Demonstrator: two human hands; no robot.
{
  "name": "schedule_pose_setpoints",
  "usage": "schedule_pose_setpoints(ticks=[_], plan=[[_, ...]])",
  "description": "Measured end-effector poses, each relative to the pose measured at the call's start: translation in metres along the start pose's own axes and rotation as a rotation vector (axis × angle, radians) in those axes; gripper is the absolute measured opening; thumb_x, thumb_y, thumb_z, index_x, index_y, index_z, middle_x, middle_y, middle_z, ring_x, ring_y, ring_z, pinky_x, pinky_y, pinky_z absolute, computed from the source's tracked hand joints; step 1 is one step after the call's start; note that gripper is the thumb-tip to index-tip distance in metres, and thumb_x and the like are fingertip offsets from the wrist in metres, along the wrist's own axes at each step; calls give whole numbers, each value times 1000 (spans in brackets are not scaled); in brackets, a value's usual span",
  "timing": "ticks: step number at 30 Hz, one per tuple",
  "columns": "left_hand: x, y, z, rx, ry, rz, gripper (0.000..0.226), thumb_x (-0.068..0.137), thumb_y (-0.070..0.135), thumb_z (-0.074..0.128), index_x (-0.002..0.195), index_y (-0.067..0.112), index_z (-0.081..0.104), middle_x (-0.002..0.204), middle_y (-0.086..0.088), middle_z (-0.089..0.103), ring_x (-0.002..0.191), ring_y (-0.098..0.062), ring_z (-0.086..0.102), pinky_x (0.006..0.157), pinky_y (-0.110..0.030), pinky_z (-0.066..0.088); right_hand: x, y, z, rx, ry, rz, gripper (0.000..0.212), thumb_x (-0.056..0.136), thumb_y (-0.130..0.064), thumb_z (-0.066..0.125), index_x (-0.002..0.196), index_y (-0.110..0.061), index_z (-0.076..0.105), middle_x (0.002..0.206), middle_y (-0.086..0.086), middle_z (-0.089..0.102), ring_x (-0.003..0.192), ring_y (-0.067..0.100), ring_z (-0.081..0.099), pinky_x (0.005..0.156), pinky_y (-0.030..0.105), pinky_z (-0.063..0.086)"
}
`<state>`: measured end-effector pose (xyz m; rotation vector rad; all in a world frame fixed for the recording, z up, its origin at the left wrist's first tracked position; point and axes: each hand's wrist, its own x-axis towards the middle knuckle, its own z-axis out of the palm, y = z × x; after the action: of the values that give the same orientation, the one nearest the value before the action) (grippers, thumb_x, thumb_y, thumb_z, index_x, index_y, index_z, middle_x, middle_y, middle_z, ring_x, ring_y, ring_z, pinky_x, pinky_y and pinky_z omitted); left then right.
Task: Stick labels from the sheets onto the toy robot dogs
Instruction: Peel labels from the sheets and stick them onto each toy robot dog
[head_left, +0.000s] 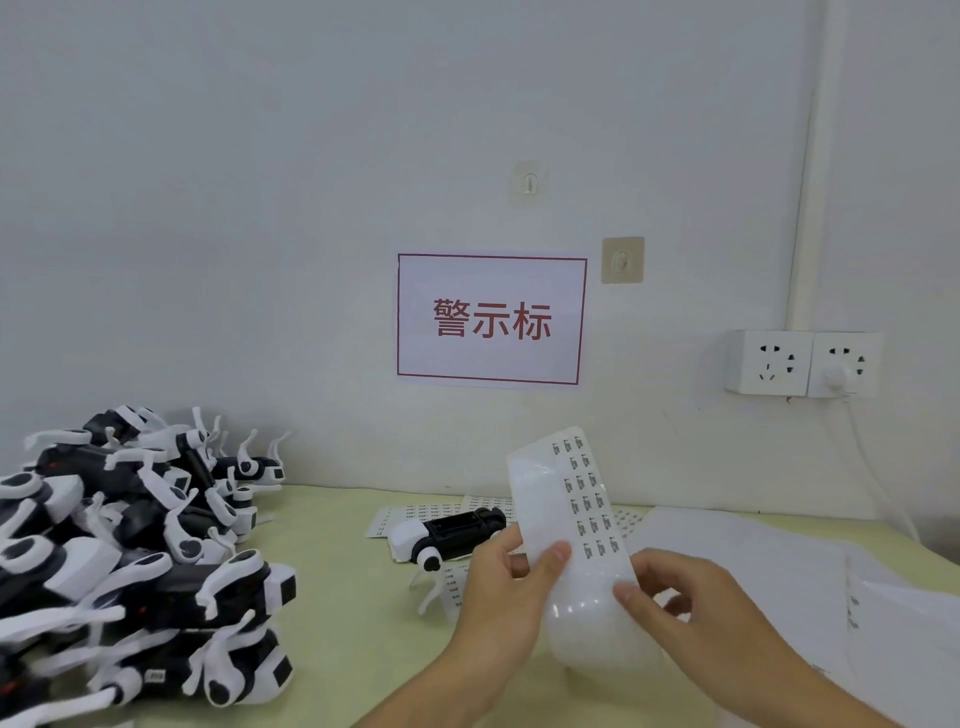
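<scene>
2 hands: left hand (511, 582) & right hand (691, 597) pinch curled label sheet (576, 514).

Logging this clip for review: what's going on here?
A person holds a curled label sheet up over the table, the left hand gripping its edge and the right hand pinching it lower down. One toy robot dog lies on its side just behind the hands, on more label sheets. A heap of toy dogs is piled at the left.
</scene>
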<state>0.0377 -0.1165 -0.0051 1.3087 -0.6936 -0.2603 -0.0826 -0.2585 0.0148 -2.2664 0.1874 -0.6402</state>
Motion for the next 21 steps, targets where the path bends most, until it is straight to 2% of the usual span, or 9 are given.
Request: schedule_pose_setpoints(ticks=[3, 6, 8, 10, 13, 15, 17, 19, 21], plan=[[1, 4, -2, 6, 46, 2, 16, 97, 19, 64, 111, 19, 71, 95, -5, 78, 89, -23, 75, 85, -45, 59, 13, -9, 7, 187, -38, 57, 19, 95, -21, 61, 89, -30, 77, 92, -11, 76, 89, 6, 70, 75, 19, 51], [3, 9, -4, 1, 75, 12, 15, 97, 17, 64, 109, 19, 71, 94, -3, 78, 88, -20, 75, 72, -30, 58, 27, -16, 19, 353, -77, 154, 24, 95, -15, 59, 93, -29, 78, 95, -6, 77, 90, 10, 73, 76, 24, 55], [5, 14, -6, -31, 128, 15, 13, 96, 16, 64, 107, 19, 70, 95, -1, 78, 88, -19, 75, 68, -26, 57, 38, -20, 24, 430, -79, 196, 21, 95, -13, 60, 99, -22, 78, 96, -3, 77, 91, 13, 74, 73, 24, 56], [9, 20, -8, -61, 193, 8, 15, 95, 19, 66, 109, 23, 61, 93, 3, 78, 85, -15, 74, 64, -24, 56, 48, -25, 24, 478, -68, 194, 18, 95, -12, 61, 102, -19, 77, 97, -1, 77, 90, 15, 74, 69, 22, 55], [14, 29, -12, 10, 273, 71, 30, 93, 19, 68, 109, 32, 46, 94, 10, 73, 78, -7, 70, 60, -19, 51, 63, -34, 19, 498, -35, 166, 16, 95, -14, 62, 103, -18, 76, 97, 1, 77, 89, 18, 74, 70, 28, 57], [19, 33, -15, 191, 329, 196, 31, 90, 15, 70, 104, 34, 49, 102, 11, 60, 85, -5, 64, 66, -20, 52, 71, -40, 16, 471, -12, 148, 15, 94, -15, 63, 102, -18, 76, 96, 1, 77, 87, 19, 75, 72, 34, 59], [24, 41, -18, 416, 339, 317, 25, 89, 13, 69, 96, 34, 57, 110, 15, 48, 101, -6, 55, 73, -15, 47, 78, -47, 13, 424, 3, 114, 14, 93, -16, 64, 99, -20, 76, 94, 0, 77, 85, 19, 75, 74, 36, 60], [33, 53, -19, 573, 319, 403, 23, 87, 13, 69, 89, 34, 61, 111, 18, 44, 110, -2, 44, 79, -13, 39, 84, -54, 10, 385, 16, 72, 14, 92, -16, 64, 96, -21, 76, 92, 0, 77, 83, 18, 74, 72, 35, 60], [43, 68, -15, 704, 277, 444, 21, 88, 15, 69, 87, 35, 60, 107, 20, 47, 108, -1, 40, 90, -18, 38, 90, -61, 7, 333, 48, 32, 12, 89, -18, 64, 88, -18, 76, 86, 4, 75, 79, 21, 73, 73, 38, 58]])
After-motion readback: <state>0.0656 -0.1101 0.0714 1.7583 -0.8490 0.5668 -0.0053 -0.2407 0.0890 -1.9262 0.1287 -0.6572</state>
